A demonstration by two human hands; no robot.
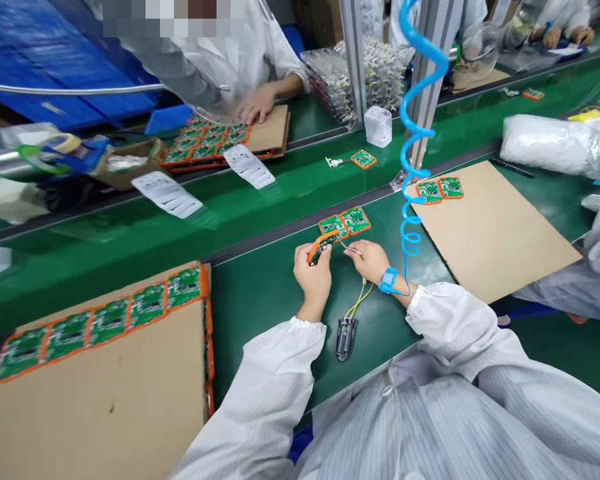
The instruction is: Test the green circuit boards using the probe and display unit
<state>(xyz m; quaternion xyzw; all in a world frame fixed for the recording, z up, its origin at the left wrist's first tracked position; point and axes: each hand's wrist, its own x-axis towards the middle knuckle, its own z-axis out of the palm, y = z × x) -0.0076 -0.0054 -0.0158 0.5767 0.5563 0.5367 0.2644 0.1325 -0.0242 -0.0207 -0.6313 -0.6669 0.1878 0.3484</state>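
Observation:
My left hand point(311, 275) is closed around an orange-framed circuit board point(322, 243), held tilted above the green mat. My right hand point(371, 260) pinches a thin metal tool point(349, 248) whose tip points at that board. A blue wrist strap point(389, 280) with a coiled blue cord point(414, 143) sits on my right wrist. Two more green boards in orange frames point(345, 222) lie on the mat just beyond my hands. A black battery holder point(346, 337) with yellow wires lies on the mat near my body.
A cardboard sheet point(100, 393) at left carries a row of boards point(105, 319). Another cardboard sheet point(495, 233) at right holds two boards point(440, 189). Across the green conveyor point(260, 200) a person's hand point(255, 103) rests on boards. A co-worker's sleeve point(595, 267) is at right.

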